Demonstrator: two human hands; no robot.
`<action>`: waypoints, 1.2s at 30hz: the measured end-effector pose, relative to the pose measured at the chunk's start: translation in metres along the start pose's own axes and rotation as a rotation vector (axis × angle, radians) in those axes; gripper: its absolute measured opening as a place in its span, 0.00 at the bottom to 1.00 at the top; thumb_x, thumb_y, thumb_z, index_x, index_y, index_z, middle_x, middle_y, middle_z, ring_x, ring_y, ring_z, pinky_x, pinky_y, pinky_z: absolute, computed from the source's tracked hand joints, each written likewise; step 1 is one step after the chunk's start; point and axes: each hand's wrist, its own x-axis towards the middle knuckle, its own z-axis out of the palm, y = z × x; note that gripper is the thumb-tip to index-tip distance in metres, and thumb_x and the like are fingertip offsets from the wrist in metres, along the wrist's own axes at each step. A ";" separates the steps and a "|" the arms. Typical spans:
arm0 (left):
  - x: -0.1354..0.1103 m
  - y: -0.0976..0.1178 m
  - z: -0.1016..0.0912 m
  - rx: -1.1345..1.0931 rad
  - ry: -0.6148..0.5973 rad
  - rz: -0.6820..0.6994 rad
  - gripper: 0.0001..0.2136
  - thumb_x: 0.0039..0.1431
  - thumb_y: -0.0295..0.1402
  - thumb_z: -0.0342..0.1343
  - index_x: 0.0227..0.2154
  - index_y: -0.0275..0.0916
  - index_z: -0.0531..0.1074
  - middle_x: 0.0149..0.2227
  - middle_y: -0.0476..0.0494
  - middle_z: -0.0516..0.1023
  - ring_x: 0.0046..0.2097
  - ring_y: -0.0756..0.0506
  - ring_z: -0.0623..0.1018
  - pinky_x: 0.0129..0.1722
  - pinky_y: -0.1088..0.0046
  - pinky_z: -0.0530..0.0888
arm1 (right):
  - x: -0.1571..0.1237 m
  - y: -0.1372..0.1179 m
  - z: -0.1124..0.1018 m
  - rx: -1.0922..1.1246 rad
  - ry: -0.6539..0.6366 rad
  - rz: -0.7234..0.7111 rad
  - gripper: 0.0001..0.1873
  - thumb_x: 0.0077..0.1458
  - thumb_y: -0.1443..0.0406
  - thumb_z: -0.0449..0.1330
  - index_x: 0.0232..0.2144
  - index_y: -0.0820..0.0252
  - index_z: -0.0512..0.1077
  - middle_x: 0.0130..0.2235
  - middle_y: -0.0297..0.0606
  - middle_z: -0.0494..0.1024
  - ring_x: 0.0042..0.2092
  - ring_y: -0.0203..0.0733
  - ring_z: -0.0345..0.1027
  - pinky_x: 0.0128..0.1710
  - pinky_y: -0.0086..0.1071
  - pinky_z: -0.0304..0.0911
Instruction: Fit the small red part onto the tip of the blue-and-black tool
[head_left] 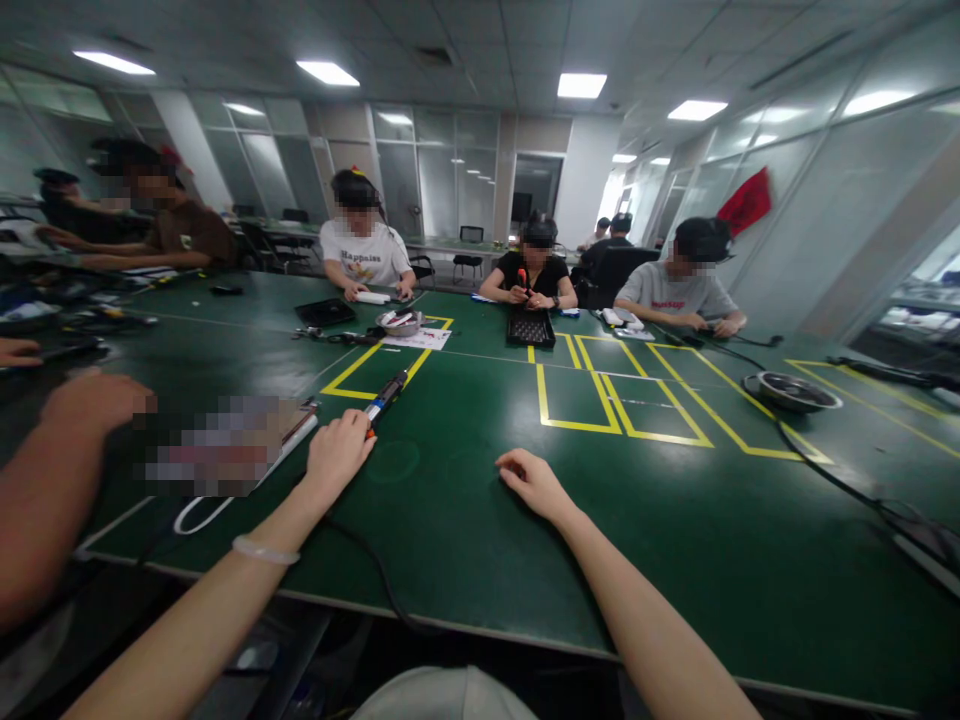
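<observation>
Far left: co-worker's forearm (52,470) over green tabletop (450,550), beside a pixelated flat item (225,445) with white cord loop (196,518). Next, left hand (341,452), pale bracelet on wrist: fingers grasping near end of blue-and-black stick-shaped tool (386,397), which points away, far end near yellow tape outlines (581,428). Black cord (375,560) runs from near left wrist to front edge. Right hand (534,482) rests on tabletop, well apart from tool, fingers loosely curled, nothing visibly held. Far right: round metal-rimmed item (799,395), black cable (817,465) beside it.
</observation>
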 end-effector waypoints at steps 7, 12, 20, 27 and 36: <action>0.003 0.012 -0.011 -0.049 0.023 -0.028 0.18 0.65 0.38 0.37 0.42 0.35 0.69 0.41 0.34 0.76 0.41 0.36 0.76 0.38 0.62 0.69 | 0.000 0.001 0.000 0.000 -0.005 0.004 0.09 0.57 0.66 0.56 0.39 0.59 0.74 0.35 0.36 0.75 0.34 0.37 0.67 0.35 0.31 0.61; -0.001 0.059 -0.032 -0.371 0.002 0.110 0.15 0.65 0.41 0.40 0.44 0.41 0.68 0.37 0.43 0.78 0.37 0.41 0.77 0.33 0.69 0.67 | 0.000 0.000 -0.003 0.077 0.002 0.032 0.09 0.57 0.64 0.56 0.40 0.59 0.74 0.35 0.36 0.76 0.34 0.38 0.68 0.36 0.31 0.62; -0.011 0.157 -0.048 -0.890 -0.155 0.464 0.15 0.60 0.45 0.50 0.38 0.41 0.76 0.29 0.49 0.77 0.32 0.49 0.74 0.30 0.76 0.64 | 0.005 0.007 -0.006 0.421 0.012 0.148 0.15 0.59 0.55 0.54 0.35 0.61 0.71 0.29 0.34 0.75 0.30 0.35 0.67 0.31 0.29 0.62; -0.018 0.169 -0.028 -1.013 -0.173 0.468 0.15 0.58 0.46 0.54 0.40 0.41 0.72 0.26 0.53 0.73 0.28 0.51 0.73 0.29 0.77 0.65 | 0.006 0.001 -0.012 0.527 -0.019 0.200 0.20 0.53 0.48 0.59 0.29 0.61 0.71 0.25 0.33 0.73 0.29 0.35 0.65 0.30 0.29 0.61; -0.017 0.165 -0.019 -0.995 -0.136 0.492 0.13 0.57 0.45 0.56 0.32 0.40 0.69 0.30 0.50 0.76 0.31 0.50 0.75 0.32 0.76 0.68 | 0.003 0.003 -0.012 0.661 -0.065 0.229 0.17 0.49 0.53 0.65 0.31 0.61 0.71 0.28 0.33 0.75 0.30 0.35 0.68 0.35 0.31 0.63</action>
